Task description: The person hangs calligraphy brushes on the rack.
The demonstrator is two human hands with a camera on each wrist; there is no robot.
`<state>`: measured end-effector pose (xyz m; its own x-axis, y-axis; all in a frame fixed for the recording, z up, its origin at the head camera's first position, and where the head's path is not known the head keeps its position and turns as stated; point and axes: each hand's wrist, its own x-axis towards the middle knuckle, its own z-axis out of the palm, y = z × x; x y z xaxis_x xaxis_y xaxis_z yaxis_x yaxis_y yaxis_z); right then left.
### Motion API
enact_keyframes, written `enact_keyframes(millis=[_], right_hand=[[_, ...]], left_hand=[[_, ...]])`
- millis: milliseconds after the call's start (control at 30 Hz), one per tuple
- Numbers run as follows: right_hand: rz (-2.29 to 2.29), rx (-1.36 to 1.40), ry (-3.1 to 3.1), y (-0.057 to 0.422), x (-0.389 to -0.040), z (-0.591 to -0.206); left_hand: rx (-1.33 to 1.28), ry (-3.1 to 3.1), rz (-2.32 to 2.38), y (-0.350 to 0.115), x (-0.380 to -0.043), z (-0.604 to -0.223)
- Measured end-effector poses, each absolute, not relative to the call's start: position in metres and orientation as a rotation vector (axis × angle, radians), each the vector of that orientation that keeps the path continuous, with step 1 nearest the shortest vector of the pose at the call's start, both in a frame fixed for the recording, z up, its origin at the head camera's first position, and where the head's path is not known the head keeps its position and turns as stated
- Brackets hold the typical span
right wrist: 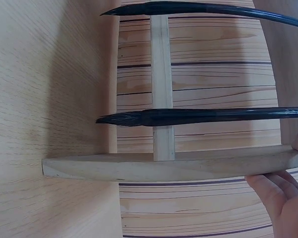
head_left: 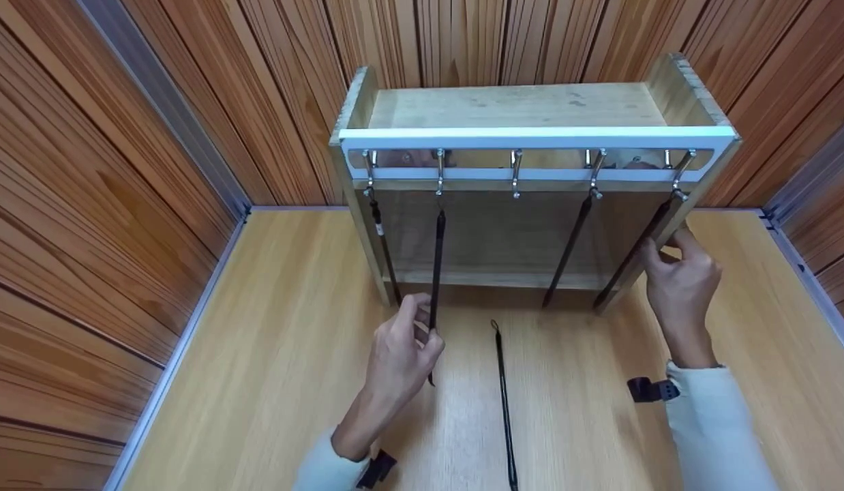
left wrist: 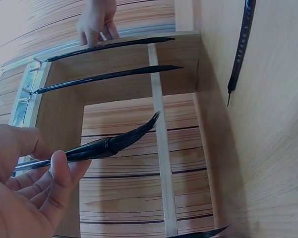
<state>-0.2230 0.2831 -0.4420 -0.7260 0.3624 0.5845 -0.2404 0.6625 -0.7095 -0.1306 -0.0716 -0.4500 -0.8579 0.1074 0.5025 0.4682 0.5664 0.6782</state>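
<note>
Two grips help: at lower centre, left hand [head_left: 400,348] pinches the brush [head_left: 438,249], ideally without tugging its hook [head_left: 440,167]; centre right, right hand [head_left: 684,283] grips and should brace the rack [head_left: 531,137].

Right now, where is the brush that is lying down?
In the head view, the brush lies on the table, right of the left hand, in front of the rack.

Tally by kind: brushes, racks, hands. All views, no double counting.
Brushes: 5
Rack: 1
Hands: 2
Total: 8
</note>
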Motion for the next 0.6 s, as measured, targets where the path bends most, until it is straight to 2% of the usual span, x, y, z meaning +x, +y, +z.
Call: enact_keyframes(millis=[600], right_hand=[[1.08,-0.097,-2.136,0.2821,-0.2228,-0.4423]], left_hand=[[-0.416,-2.411,-1.25,-0.0725,-0.1388,-0.4469]])
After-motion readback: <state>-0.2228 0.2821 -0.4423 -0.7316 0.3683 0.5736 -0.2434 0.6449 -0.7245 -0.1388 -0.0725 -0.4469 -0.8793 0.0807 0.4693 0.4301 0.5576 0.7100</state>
